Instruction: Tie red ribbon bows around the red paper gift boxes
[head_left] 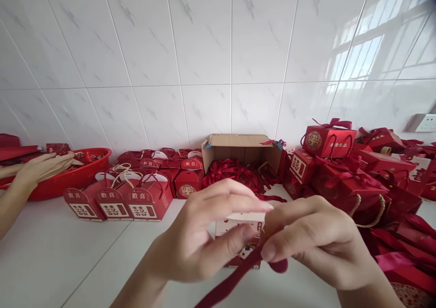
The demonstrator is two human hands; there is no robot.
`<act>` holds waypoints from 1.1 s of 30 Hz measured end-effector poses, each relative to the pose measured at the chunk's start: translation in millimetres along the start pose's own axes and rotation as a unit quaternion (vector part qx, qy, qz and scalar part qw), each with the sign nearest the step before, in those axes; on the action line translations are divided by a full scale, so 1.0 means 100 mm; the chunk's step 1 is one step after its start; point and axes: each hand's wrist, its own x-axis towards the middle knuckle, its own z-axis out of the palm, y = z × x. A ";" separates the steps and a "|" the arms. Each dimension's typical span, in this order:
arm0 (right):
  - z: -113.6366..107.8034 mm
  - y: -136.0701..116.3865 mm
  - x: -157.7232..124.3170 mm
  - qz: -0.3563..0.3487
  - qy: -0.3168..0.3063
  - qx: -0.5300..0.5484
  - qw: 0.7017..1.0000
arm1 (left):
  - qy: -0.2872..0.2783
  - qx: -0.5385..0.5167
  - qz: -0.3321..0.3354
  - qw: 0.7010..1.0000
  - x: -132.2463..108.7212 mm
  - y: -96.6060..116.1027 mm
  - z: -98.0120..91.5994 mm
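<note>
A dark red ribbon (231, 280) is pinched between the thumb and fingers of my right hand (318, 235). One tail of it hangs down to the left, and a rounded bit shows below the right thumb. My left hand (200, 235) is open, its thumb and fingers apart, with the fingertips close to the right hand's fingers. I cannot tell whether they touch. Behind both hands a small white and red gift box (223, 228) stands on the table, mostly hidden by them.
A cardboard box (243, 141) of red ribbons stands against the tiled wall. Red gift boxes (146, 203) with cord handles line the left. More beribboned boxes (329, 142) are piled at right. Another person's hands (37, 169) reach over a red basin (64, 183) at far left.
</note>
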 end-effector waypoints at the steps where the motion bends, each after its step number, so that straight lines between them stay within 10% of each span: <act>1: 0.01 0.01 0.00 -0.003 0.001 0.020 1.000 | -0.014 -0.025 0.014 0.999 0.00 0.04 0.00; 14: 0.06 0.08 0.04 -0.007 0.006 -0.020 1.000 | -0.033 0.000 -0.013 0.999 -0.04 0.03 -0.04; 23: 0.05 0.21 0.03 -0.045 0.064 -0.237 0.968 | 0.072 0.119 -0.020 0.990 -0.02 -0.15 0.05; 28: -0.05 0.19 0.03 -0.051 0.016 -0.267 0.962 | -0.054 0.084 -0.163 0.981 -0.05 -0.28 -0.10; 33: -0.15 0.13 0.03 -0.039 0.026 -0.251 0.967 | -0.267 0.124 -0.299 0.908 -0.08 -0.53 -0.12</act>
